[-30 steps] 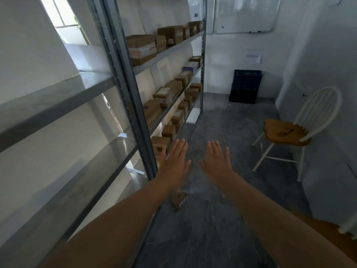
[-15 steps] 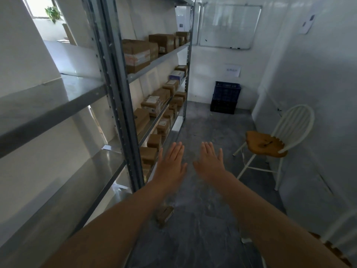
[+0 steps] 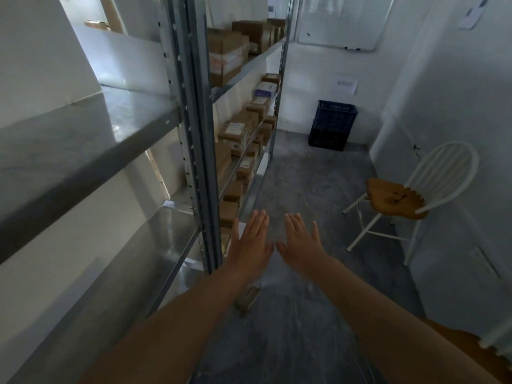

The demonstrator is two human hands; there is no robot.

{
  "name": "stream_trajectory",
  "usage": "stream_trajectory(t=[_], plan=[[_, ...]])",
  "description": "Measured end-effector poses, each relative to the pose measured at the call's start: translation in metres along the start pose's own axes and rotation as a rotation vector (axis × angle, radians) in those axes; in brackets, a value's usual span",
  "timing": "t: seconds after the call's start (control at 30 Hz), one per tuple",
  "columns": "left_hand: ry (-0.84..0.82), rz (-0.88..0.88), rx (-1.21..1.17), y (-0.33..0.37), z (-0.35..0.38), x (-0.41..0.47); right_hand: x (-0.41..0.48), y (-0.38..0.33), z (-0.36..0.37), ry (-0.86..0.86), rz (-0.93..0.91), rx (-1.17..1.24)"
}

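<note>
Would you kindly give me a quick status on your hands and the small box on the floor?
Both empty: left hand open, right hand open. On floor below left wrist: small box, untouched. Close at left: shelf post.

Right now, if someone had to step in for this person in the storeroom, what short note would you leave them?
Left hand: open, fingers straight, palm down, holding nothing, next to the metal rack.
Right hand: open and flat beside it, holding nothing.
Things: a small cardboard box lies on the floor, partly hidden under the left forearm. Other shelved boxes line the rack further ahead.
Done: nothing is picked up yet.
Left: probably lifting the floor box and putting it on a shelf, though that is only a guess.
</note>
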State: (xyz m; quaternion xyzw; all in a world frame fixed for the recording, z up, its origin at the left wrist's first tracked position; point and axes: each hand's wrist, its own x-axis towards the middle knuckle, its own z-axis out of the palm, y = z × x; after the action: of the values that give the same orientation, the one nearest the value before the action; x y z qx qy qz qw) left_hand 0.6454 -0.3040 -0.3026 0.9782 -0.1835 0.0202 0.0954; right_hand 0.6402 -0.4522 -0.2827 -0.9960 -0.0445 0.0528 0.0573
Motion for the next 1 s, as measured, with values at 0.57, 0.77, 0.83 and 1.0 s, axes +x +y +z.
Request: stream_trajectory(t=[0.57,0.77,0.83,1.0], plan=[[0.002,-0.106,0.035,0.008,-0.002,0.063,0.061,0.038,-0.024,-0.012,-0.115,0.06],[0.061,-0.119,0.064,0.026,-0.001,0.1,0.086,0.07,-0.036,-0.006,-0.14,0.091],[0.063,-0.123,0.058,0.033,0.005,0.11,0.095,0.085,-0.034,0.001,-0.146,0.091],[0.059,-0.149,0.076,0.048,0.019,0.136,0.116,0.117,-0.026,-0.012,-0.158,0.119]])
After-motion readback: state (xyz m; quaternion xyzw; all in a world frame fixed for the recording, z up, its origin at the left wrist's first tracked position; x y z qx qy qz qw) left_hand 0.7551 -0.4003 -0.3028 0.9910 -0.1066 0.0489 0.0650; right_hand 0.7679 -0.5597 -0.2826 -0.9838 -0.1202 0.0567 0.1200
